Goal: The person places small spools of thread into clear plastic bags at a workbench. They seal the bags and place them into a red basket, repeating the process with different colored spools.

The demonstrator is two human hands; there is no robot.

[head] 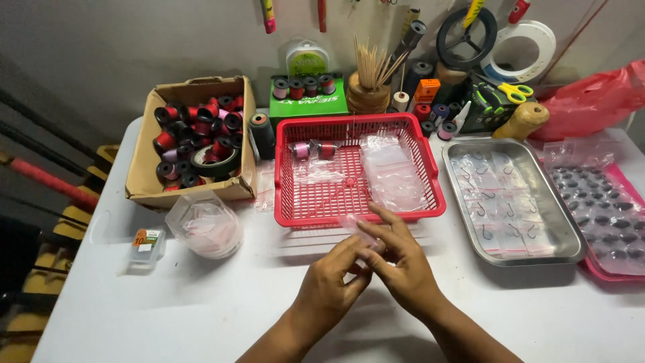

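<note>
My left hand (329, 282) and my right hand (398, 259) meet over the white table, just in front of the red plastic basket (290, 216). Between their fingertips they pinch a small clear plastic bag (359, 232), blurred by motion. Whether anything is inside it I cannot tell. The basket holds several clear bags (393, 171) and two small thread spools (312, 149) at its back.
A cardboard box (144, 168) of red and black spools stands at the left, with a clear plastic cup (203, 225) and a small clear case (146, 247) in front. A steel tray (568, 249) with bagged hooks lies at the right, beside a pink tray (598, 269) of dark beads. Tools crowd the back wall.
</note>
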